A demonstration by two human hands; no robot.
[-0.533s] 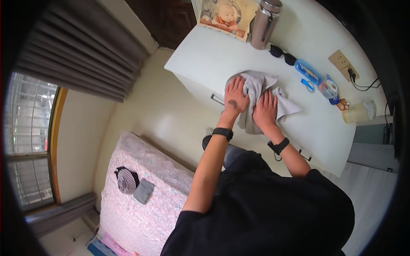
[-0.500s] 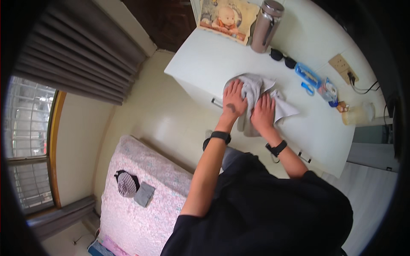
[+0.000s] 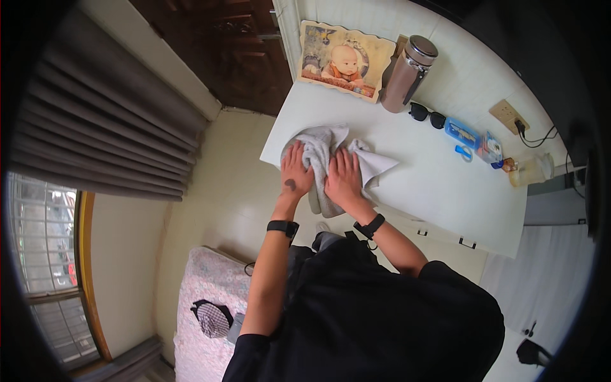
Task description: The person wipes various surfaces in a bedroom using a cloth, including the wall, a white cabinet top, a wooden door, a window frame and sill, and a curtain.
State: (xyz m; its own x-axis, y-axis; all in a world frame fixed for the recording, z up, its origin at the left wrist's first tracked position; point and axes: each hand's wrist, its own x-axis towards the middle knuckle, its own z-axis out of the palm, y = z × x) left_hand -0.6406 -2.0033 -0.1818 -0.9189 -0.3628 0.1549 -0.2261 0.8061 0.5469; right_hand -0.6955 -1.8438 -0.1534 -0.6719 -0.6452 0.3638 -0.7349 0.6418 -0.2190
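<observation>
A bunched grey fleecy cloth (image 3: 320,149) lies on the left part of a white cabinet top (image 3: 439,184), partly hanging over its front edge. One pale, smoother flap spreads out to its right. My left hand (image 3: 296,172) rests on the cloth's left side, fingers stretched out and pressing down. On its right side lies my right hand (image 3: 344,178), fingers also extended across the fabric. The two hands are a short way apart, with a fold of cloth between them. The fingertips sink partly into the folds.
Along the wall stand a baby photo panel (image 3: 347,63), a brown metallic flask (image 3: 407,76), sunglasses (image 3: 426,115), a blue case (image 3: 463,133), a small blue object (image 3: 464,152) and a clear jug (image 3: 533,170). Behind me is a bed (image 3: 197,280) with a checked cap (image 3: 213,318).
Both hands and the cloth have slid left along the cabinet top, closer to its left end. My view has shifted too, bringing more of the door and wall into sight.
</observation>
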